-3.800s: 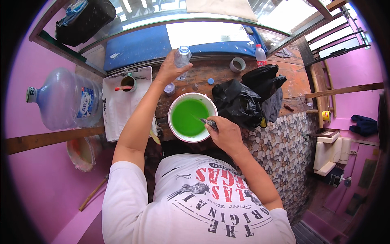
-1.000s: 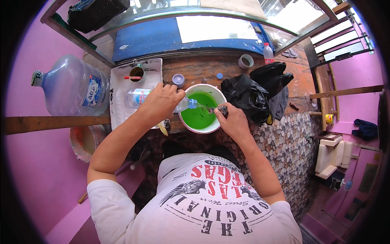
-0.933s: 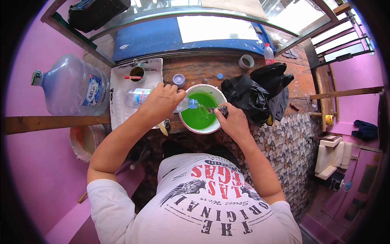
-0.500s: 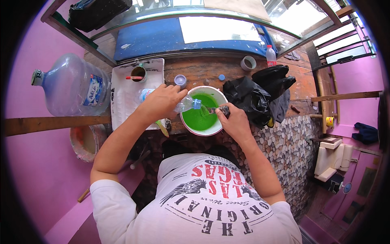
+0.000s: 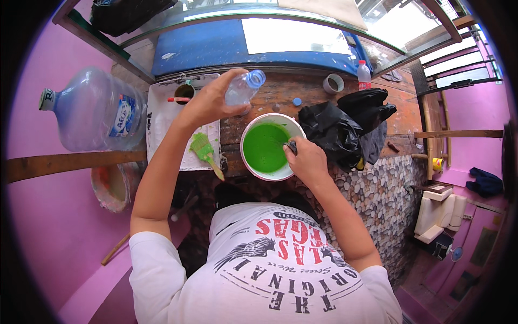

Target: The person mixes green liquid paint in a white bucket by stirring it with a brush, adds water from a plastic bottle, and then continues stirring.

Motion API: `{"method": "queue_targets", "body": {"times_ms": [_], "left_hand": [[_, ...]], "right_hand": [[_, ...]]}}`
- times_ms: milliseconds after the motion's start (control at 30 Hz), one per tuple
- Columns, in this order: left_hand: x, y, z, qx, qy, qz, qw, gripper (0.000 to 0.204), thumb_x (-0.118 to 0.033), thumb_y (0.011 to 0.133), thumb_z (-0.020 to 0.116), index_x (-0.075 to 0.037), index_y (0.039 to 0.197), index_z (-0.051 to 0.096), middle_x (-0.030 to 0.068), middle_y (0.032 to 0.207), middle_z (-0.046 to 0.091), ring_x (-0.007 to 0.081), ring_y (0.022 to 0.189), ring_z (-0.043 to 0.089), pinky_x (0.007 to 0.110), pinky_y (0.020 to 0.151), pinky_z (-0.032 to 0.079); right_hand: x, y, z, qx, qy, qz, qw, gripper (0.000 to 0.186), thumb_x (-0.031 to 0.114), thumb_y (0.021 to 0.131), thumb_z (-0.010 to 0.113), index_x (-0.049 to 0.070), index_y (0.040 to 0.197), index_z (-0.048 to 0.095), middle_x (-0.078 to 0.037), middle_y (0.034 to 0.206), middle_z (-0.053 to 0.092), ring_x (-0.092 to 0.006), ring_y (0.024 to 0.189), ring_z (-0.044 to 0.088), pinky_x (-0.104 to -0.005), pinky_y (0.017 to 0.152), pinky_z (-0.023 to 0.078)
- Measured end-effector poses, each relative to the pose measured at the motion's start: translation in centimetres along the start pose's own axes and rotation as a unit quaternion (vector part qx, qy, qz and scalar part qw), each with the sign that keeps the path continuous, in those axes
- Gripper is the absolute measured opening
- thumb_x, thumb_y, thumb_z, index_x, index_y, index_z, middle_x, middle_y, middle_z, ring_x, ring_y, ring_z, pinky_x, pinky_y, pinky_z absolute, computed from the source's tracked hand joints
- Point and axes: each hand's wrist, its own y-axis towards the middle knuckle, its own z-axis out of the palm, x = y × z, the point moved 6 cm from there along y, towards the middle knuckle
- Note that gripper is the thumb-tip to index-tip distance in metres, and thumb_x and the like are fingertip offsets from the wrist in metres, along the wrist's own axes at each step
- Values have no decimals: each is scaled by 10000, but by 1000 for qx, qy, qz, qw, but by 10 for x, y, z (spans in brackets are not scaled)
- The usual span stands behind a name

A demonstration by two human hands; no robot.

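Note:
My left hand (image 5: 210,100) grips a clear plastic bottle (image 5: 237,92) with a blue neck, raised to the upper left of the bucket, its open mouth upward. My right hand (image 5: 305,156) is closed on the dark handle of a tool (image 5: 291,146) dipped in green liquid (image 5: 264,156) inside a white bucket (image 5: 245,135); the tool's submerged end is hidden. Left of the bucket, a brush (image 5: 202,148) covered in green lies in a white tray (image 5: 162,151), with a mug (image 5: 186,89) holding a red-handled brush behind it.
A wooden table (image 5: 350,140) carries black plastic bags (image 5: 345,129), a blue cap (image 5: 297,101), a cup (image 5: 333,83) and a red-capped bottle (image 5: 363,73). A large water jug (image 5: 81,113) lies at left, above another bucket (image 5: 108,189). A glass case (image 5: 145,32) spans the back.
My left hand has raised the bottle from over the bucket toward the upper left and turned it upright, uncovering the green brush. My right hand stays at the bucket, slightly shifted.

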Motion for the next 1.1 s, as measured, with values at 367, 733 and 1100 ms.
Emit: {"method": "queue_targets", "body": {"times_ms": [367,733,1100], "left_hand": [[81,88,71,-143,-95,-20,985,976,-461,725,941,-81,1506,497,213,1460,534,369,1374,533,429,1148,438],[117,98,104,-183,-89,-76,976,951,-385,726,944,-54,1490,484,239,1478,534,392,1370,549,434,1144,450],[103,107,113,-176,-74,-55,980,1054,-379,762,904,19,1565,349,291,1552,442,435,1458,433,450,1206,382]], "right_hand": [[38,21,56,14,-41,-173,984,246,138,863,751,45,1077,674,-143,992,716,-332,937,713,-457,801,573],[16,10,20,75,-60,-60,994,205,200,945,690,8,1013,666,-188,954,740,-349,883,731,-469,771,572],[54,7,55,87,30,-163,982,222,219,940,698,9,1003,658,-206,941,725,-375,889,714,-487,785,556]]}}
